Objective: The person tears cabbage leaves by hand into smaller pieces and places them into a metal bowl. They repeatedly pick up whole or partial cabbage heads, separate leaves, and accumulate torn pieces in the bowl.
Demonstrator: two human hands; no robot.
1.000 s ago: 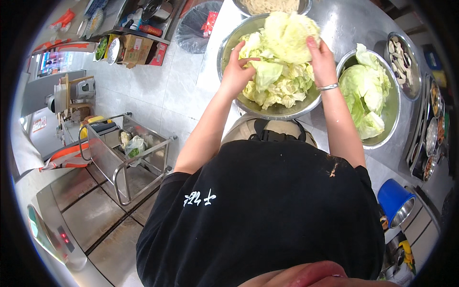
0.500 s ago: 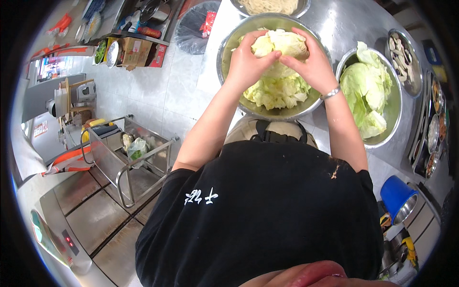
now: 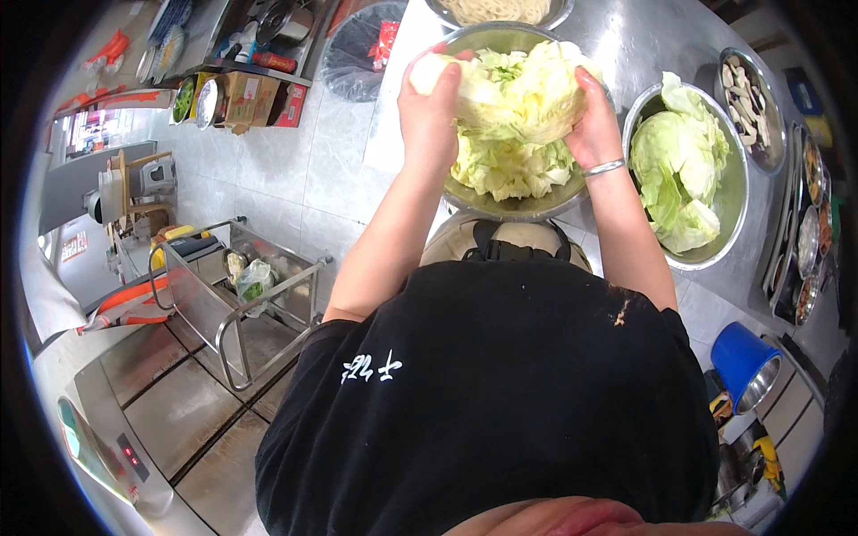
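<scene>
Both hands lift a pale green cabbage clump [image 3: 514, 89] above the round steel bowl [image 3: 500, 201].
Left hand [image 3: 431, 107] and right hand [image 3: 592, 121] fingers clamp it; torn leaves half-fill the bowl, a second steel bowl of larger leaves [image 3: 684, 174] seems untouched.

bowl [image 3: 483, 201]: shiny metal | counter [image 3: 643, 45]: brushed steel | cabbage [image 3: 518, 94]: waxy leaves

A black short-sleeved shirt [image 3: 500, 393] is worn, marked with small white characters [image 3: 371, 367] near the left shoulder and a small pale smear toward the right. A thin silver bracelet [image 3: 603, 167] is worn on the right wrist.
</scene>
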